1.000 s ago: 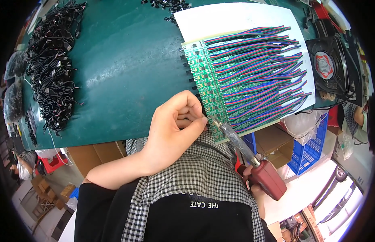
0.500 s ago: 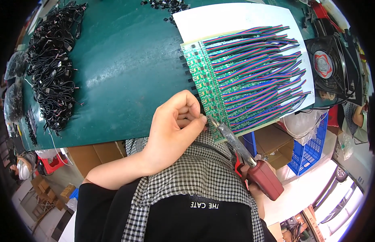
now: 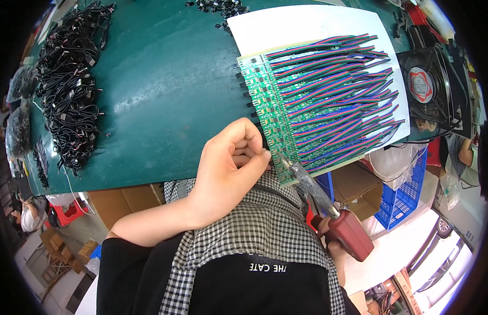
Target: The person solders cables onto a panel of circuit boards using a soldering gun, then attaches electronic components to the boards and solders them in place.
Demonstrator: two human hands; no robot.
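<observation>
My left hand [image 3: 223,170] is closed in a pinch at the left edge of a green circuit board panel [image 3: 278,126]; whatever is between the fingertips is too small to make out. Short black parts stick out along that edge. Rows of red, blue, green and black wires [image 3: 333,94] run rightward from the boards. My right hand [image 3: 336,252], partly hidden, grips a soldering iron [image 3: 350,235] with a dark red handle. The iron's tip is over the lower part of the panel, a little right of my left fingertips.
White sheet [image 3: 307,23] lies under the panel on the green table [image 3: 154,94]. Black cables [image 3: 70,100] are heaped at the left, small black parts [image 3: 217,8] at the far edge. A black fan [image 3: 425,84] stands right; a blue crate [image 3: 399,197] sits below the table edge.
The soldering iron has shifted slightly to the right, its tip sliding a little away from my left fingertips. My left hand keeps its pinch in nearly the same place.
</observation>
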